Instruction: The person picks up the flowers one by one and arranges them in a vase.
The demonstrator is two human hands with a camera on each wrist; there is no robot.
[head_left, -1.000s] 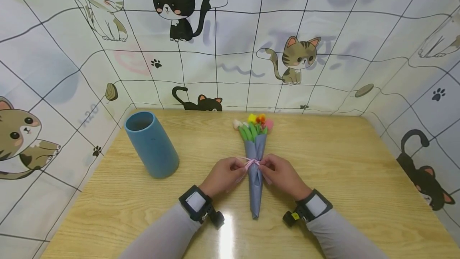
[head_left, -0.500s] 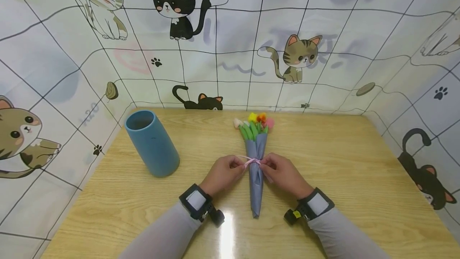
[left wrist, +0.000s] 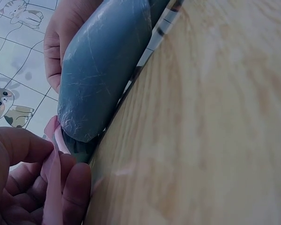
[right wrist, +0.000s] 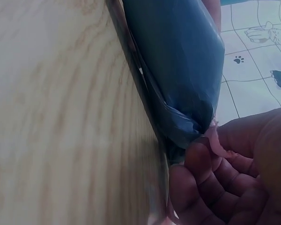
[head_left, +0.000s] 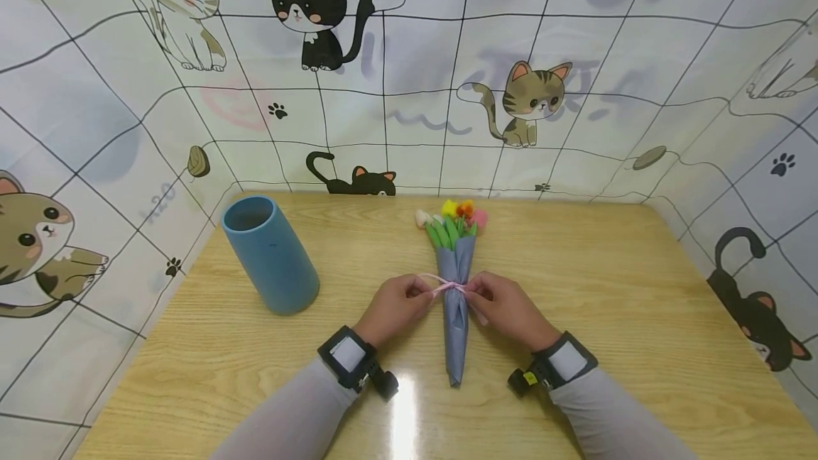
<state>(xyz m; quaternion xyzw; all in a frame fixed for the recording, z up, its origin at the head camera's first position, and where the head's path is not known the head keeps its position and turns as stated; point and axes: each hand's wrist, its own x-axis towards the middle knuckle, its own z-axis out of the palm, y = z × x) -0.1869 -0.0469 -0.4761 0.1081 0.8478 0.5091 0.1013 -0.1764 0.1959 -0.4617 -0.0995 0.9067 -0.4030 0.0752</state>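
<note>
A small bouquet of tulip-like flowers (head_left: 452, 222), wrapped in blue-grey paper (head_left: 455, 336), lies on the table with its blooms toward the back wall. Round its middle runs a pink ribbon (head_left: 452, 285), knotted at the front with a loop on the left side. My left hand (head_left: 397, 309) pinches the ribbon between thumb and forefinger, just left of the wrap; in the left wrist view a ribbon tail (left wrist: 53, 187) hangs from those fingers. On the other side, my right hand (head_left: 511, 311) pinches the ribbon (right wrist: 215, 140) close against the paper.
A blue cylindrical vase (head_left: 273, 261) stands upright on the left of the wooden table (head_left: 607, 289). Cloth walls (head_left: 422, 55) printed with cats enclose the back and both sides.
Both hands have drawn slightly apart, pulling the ribbon ends outward, and the knot looks smaller and tighter. The bouquet and the vase stay where they were.
</note>
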